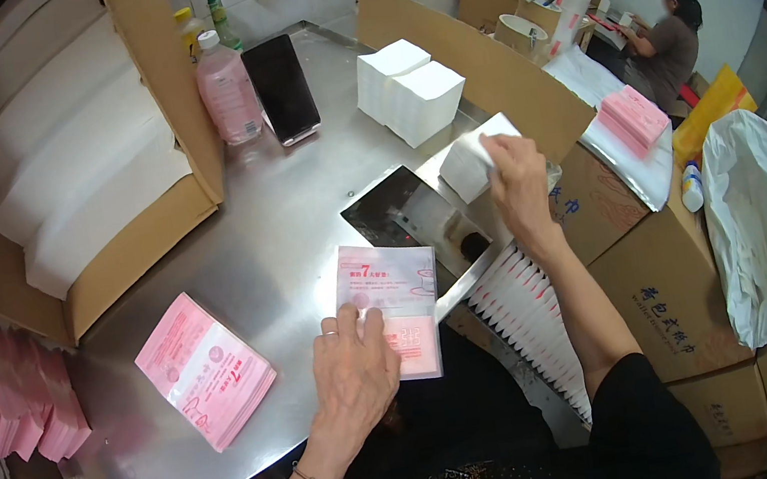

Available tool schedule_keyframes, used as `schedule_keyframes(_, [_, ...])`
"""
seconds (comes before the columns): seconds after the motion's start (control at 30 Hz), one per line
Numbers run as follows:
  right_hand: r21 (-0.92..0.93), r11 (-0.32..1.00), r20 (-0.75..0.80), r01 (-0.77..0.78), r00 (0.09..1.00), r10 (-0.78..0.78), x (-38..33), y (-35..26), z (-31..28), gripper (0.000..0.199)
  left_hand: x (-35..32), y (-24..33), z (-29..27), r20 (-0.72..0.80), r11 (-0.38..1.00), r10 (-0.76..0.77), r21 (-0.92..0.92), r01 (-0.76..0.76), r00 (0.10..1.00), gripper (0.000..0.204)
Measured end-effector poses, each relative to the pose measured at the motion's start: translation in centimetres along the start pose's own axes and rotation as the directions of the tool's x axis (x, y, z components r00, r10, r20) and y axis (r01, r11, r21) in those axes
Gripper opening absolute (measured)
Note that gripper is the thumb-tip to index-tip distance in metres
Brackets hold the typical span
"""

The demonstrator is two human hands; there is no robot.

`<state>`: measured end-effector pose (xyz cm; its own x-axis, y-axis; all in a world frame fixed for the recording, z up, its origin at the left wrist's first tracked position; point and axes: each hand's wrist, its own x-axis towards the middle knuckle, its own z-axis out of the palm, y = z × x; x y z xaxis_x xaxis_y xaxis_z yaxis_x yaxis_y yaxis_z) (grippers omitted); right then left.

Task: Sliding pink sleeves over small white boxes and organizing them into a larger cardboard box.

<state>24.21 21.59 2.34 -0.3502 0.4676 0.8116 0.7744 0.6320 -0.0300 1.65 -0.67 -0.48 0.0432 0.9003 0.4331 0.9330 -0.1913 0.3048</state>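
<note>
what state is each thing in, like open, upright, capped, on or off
left hand: resting on the printed packet
printed packet: lying, partly covered by the hand
right hand: touching the nearer white stack
nearer white stack: on the metal surface
pink bottle: upright, capped
tablet-like device: propped up, screen dark
cardboard box: open, holding white stacks

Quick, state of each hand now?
Left hand: fingers on a pink-and-white packet; grip cannot be told.
Right hand: closed on a white paper stack.
</note>
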Motion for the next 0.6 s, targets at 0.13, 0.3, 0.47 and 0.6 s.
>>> schedule_keyframes(0.13, [0.491, 0.829, 0.131, 0.267, 0.918, -0.373, -4.4, -10.6, -2.9, 0.039, -1.1, -0.6, -1.0, 0.041, 0.984, -0.144, -0.101, 0.147, 0.989, 0.051])
schedule_keyframes(0.3, [0.522, 0.782, 0.262, 0.341, 0.808, -0.528, -6.7, -14.8, -1.8, 0.033, -0.5, -0.4, -2.0, 0.029, 0.993, -0.067, -0.092, 0.069, 0.997, 0.074])
schedule_keyframes(0.47, [0.31, 0.947, 0.586, 0.08, 0.768, -0.257, -3.9, -12.7, 5.6, 0.027, -0.8, 0.2, -3.2, 0.059, 0.989, -0.148, -0.013, 0.149, 0.987, 0.065])
schedule_keyframes(0.6, [0.126, 0.954, 0.772, -0.271, 0.631, 0.077, -3.9, -7.8, 6.2, 0.019, -3.2, 0.0, -5.5, 0.089, 0.985, -0.143, -0.079, 0.15, 0.986, 0.051])
